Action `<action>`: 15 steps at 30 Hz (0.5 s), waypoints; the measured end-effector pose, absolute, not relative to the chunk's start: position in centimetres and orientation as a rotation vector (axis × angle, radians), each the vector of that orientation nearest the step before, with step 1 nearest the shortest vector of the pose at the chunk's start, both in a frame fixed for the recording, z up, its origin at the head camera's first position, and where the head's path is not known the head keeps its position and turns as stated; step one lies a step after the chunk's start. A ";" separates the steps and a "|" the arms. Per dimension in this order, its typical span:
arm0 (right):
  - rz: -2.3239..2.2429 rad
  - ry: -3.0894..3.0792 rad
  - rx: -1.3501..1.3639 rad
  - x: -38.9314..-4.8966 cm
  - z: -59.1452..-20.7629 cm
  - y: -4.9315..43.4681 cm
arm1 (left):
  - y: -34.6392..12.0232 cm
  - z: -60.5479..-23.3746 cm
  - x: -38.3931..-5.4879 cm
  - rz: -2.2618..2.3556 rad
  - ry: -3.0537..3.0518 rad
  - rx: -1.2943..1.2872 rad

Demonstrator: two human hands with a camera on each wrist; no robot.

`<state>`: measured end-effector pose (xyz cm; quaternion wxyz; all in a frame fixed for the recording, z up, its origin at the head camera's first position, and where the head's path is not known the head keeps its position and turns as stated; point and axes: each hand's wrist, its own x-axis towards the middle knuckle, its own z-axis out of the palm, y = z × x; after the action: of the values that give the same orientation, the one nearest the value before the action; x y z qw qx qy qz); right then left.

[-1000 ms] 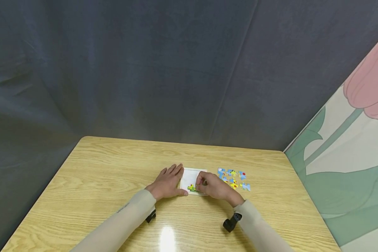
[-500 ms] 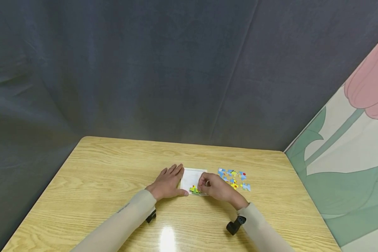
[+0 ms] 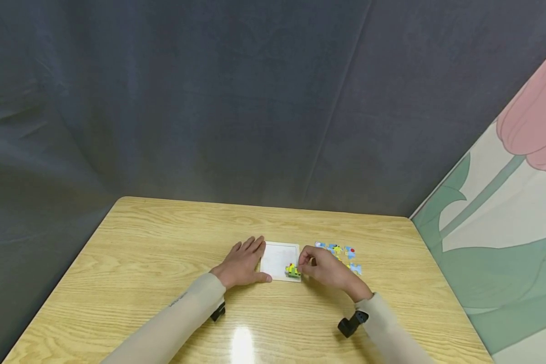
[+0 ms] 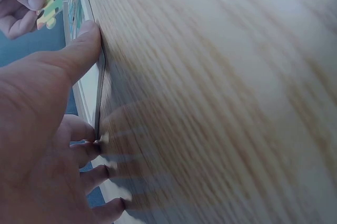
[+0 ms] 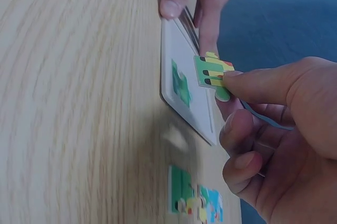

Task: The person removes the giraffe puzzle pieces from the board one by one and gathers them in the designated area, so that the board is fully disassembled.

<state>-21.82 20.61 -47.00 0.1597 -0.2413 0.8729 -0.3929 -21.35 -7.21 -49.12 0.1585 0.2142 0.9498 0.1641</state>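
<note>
A white square puzzle tray lies flat on the table. Along its left side my left hand is spread, with the thumb at the near corner and the fingertips by the edge. Between thumb and index finger, my right hand pinches a jigsaw piece, green with yellow and dark-tipped stripes and a touch of red. That piece is tilted above the tray's near right corner. Beneath it, a green patch shows on the tray surface in the right wrist view.
Several loose jigsaw pieces, mostly blue and yellow, lie just right of the tray, partly hidden by my right hand. The wood-grain table ends at a dark curtain behind. A flower-patterned panel stands at the right.
My right hand has slid rightward with the pinched piece, from the tray's lower middle to its near right corner. The left hand and the tray have stayed put.
</note>
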 end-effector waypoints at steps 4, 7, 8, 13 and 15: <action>-1.102 2.512 -0.669 -21.8 -46.8 21.5 | -7.2 -49.0 -21.4 0.473 2.710 0.621; -1.091 2.523 -0.661 -21.7 -46.8 22.1 | -7.1 -48.8 -21.3 0.481 2.709 0.625; -1.089 2.528 -0.658 -21.7 -46.8 22.4 | -7.1 -48.8 -21.3 0.478 2.708 0.623; -1.088 2.548 -0.630 -21.6 -46.7 23.5 | -7.1 -48.6 -21.1 0.473 2.708 0.617; -1.088 2.559 -0.626 -21.6 -46.5 23.9 | -7.1 -48.6 -21.1 0.472 2.708 0.614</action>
<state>-21.56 23.91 -46.52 0.1450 -0.2172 0.8884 -0.3775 -21.12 -7.09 -48.60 0.1620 0.2152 0.9487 0.1653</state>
